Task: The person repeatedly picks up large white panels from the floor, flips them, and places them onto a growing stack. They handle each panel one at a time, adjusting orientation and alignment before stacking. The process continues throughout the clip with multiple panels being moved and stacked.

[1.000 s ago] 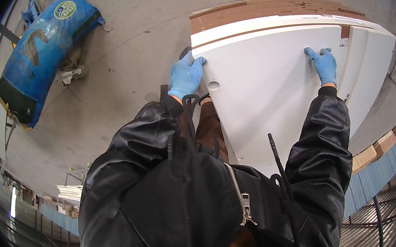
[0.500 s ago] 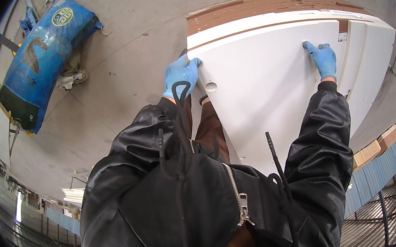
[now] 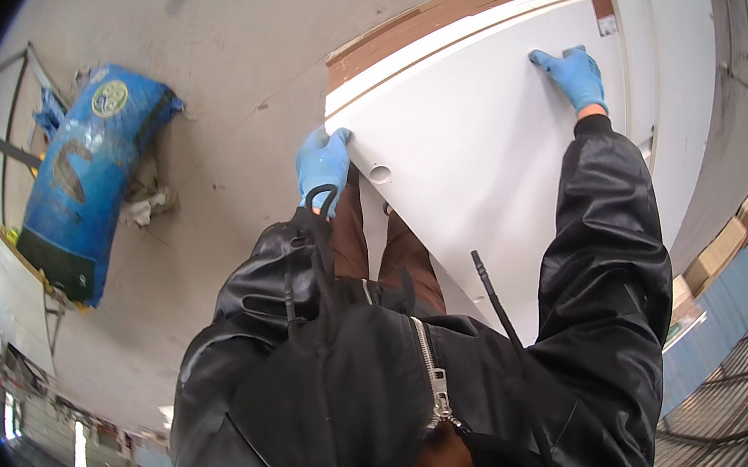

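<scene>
A large white panel (image 3: 466, 146) lies on top of a stack in front of me, narrowing toward my body in this bent view. It has a round hole (image 3: 380, 174) near its left corner. My left hand (image 3: 325, 166), in a blue glove, grips that corner, thumb on top and the other fingers partly hidden at the edge. On the panel's far right part rests my right hand (image 3: 574, 80), also blue-gloved. Its thumb is spread away from the fingers, which bend slightly against the white surface near the right edge.
Beneath lie more white panels (image 3: 679, 70) and brown boards (image 3: 422, 27). A stuffed blue sack (image 3: 94, 185) lies on the concrete floor (image 3: 228, 130) at left, with crumpled pale scraps (image 3: 148, 206) beside it. Cartons (image 3: 717, 254) line the right side near a blue strip.
The view has turned and shifted, so the stack looks more tilted and the sack sits lower. Both hands stay at about the same places on the panel.
</scene>
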A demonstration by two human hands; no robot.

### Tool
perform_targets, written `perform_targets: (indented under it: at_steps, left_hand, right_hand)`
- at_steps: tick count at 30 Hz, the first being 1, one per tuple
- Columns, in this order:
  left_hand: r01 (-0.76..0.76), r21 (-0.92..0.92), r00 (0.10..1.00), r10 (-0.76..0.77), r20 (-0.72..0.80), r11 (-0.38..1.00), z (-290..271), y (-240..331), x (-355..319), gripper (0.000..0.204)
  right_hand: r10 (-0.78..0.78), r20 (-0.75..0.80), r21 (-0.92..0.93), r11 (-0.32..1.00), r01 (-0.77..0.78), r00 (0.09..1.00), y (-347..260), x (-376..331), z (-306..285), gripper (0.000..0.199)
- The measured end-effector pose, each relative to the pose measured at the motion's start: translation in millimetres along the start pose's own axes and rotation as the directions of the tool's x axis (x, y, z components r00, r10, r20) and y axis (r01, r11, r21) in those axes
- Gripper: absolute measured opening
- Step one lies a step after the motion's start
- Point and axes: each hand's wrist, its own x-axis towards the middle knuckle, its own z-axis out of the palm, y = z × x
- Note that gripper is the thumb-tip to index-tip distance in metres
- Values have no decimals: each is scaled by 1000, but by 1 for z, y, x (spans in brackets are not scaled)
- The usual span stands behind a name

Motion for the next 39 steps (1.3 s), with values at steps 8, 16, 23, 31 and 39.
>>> perform_targets:
  at_steps: [8, 16, 23, 31, 39]
  left_hand:
    - [-106, -223, 994, 106, -13, 969, 8, -14, 6, 56]
    - [-262, 21, 964, 261, 49, 965, -7, -21, 24, 45]
    - [-300, 204, 953, 282, 110, 932, -24, -19, 47, 28]
    - [-262, 961, 609, 788, 91, 92, 50, 11, -27, 67]
    - [-708, 573, 244, 618, 748, -414, 250, -14, -182, 75]
  right_hand:
    - [-64, -536, 55, 992, 111, 842, 1, -50, 74, 77]
    - [-9, -589, 380, 879, 287, 808, 21, -211, 152, 57]
    - [146, -440, 561, 815, 144, 886, 65, -370, 247, 58]
    - [870, -117, 788, 375, -488, 480, 140, -518, 392, 62]
    - [968, 191, 830, -249, -498, -164, 214, -622, 515, 63]
